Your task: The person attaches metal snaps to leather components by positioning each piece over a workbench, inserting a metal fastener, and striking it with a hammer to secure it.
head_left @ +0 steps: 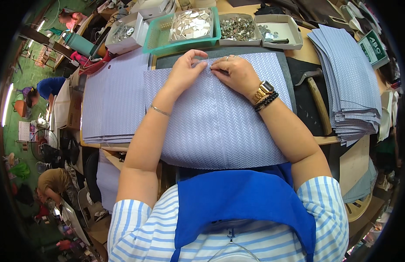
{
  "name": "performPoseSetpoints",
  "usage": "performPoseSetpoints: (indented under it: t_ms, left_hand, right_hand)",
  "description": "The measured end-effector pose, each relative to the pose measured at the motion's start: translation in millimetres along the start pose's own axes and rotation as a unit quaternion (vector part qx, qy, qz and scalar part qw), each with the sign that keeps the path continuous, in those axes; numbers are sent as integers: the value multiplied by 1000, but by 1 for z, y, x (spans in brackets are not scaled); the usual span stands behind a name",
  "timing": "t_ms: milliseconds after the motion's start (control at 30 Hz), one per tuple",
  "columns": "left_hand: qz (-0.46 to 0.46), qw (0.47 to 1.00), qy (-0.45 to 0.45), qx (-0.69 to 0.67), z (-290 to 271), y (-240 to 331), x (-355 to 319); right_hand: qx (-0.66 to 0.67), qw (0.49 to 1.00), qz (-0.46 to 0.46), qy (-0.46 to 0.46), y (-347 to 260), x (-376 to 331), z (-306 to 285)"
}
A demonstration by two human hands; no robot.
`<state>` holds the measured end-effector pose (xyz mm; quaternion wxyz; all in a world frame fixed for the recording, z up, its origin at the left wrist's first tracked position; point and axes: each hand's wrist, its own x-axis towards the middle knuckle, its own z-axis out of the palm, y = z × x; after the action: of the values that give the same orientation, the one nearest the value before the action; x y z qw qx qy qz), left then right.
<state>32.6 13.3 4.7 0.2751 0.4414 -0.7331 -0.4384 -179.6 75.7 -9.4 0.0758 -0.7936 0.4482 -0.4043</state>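
A large pale blue-lilac sheet with an embossed zigzag weave [220, 126] lies in front of me, a seam down its middle. At its far edge my left hand [188, 70] is curled, with the index finger arched above the thumb near the seam. Close beside it, my right hand [238, 75] has thumb and fingers pinched together at the same spot. Whatever is between the fingertips of each hand is too small to make out. Under the sheet's far part is a dark board [167, 61].
On the left lie flat matching sheets [113, 96]; a curved stack of sheets [348, 83] is at right. A hammer [319, 102] rests on a black mat. Behind are a green basket [156, 40], a box of metal pieces [237, 28] and a white box [290, 32]. People work at far left.
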Motion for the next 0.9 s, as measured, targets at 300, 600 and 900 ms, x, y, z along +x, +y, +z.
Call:
performPoseSetpoints:
  t_ms: [300,600,900]
  left_hand:
    - [67,993,45,86,10,10,-15]
    - [82,985,90,121,16,19,-23]
    - [279,897,143,312,13,30,-47]
  right_hand:
    - [14,999,29,40,4,6,4]
    - [26,989,126,-78,13,6,-8]
    - [-73,996,-46,-32,-18,8,-31]
